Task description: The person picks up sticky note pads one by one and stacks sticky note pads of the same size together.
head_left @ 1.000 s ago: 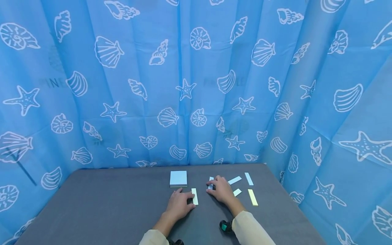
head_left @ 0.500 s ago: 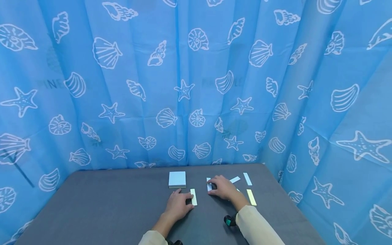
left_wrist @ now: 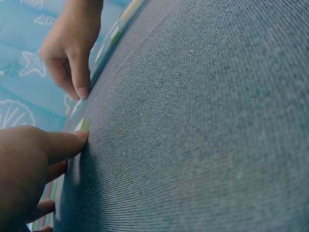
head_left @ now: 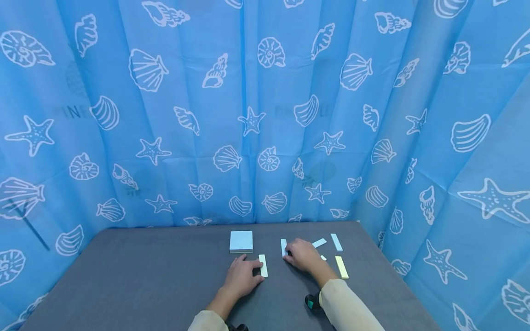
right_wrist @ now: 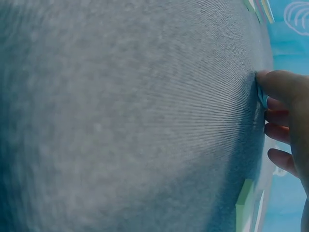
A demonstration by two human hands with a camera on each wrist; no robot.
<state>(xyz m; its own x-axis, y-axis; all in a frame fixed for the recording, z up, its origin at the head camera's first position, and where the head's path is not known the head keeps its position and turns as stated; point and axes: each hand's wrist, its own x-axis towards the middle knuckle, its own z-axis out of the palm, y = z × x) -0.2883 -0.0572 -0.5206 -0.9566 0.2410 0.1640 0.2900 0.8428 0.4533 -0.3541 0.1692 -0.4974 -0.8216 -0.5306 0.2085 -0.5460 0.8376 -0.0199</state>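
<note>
In the head view, my left hand [head_left: 242, 277] rests on the table and pinches a narrow pale green sticky-note strip pad [head_left: 263, 265]; the thumb is at its near end, as the left wrist view also shows. To the right, my right hand [head_left: 304, 255] has its thumb and index finger on a light blue strip pad [head_left: 283, 248], which lies roughly parallel to the green one. The right wrist view shows the thumb [right_wrist: 275, 84] pressed against this blue pad [right_wrist: 262, 97]. Part of the blue pad is hidden by the fingers.
A square stack of note pads [head_left: 241, 242] with coloured edges lies behind my left hand. Right of my right hand are a pale blue strip [head_left: 319, 242], another blue strip [head_left: 337, 242], a yellow strip [head_left: 341, 267] and a partly hidden pale green strip [head_left: 323, 258]. A blue curtain [head_left: 248, 138] hangs behind.
My right hand has shifted a little to the right, its fingers no longer reaching across the blue strip. That strip has moved slightly left. My left hand stays on the green strip.
</note>
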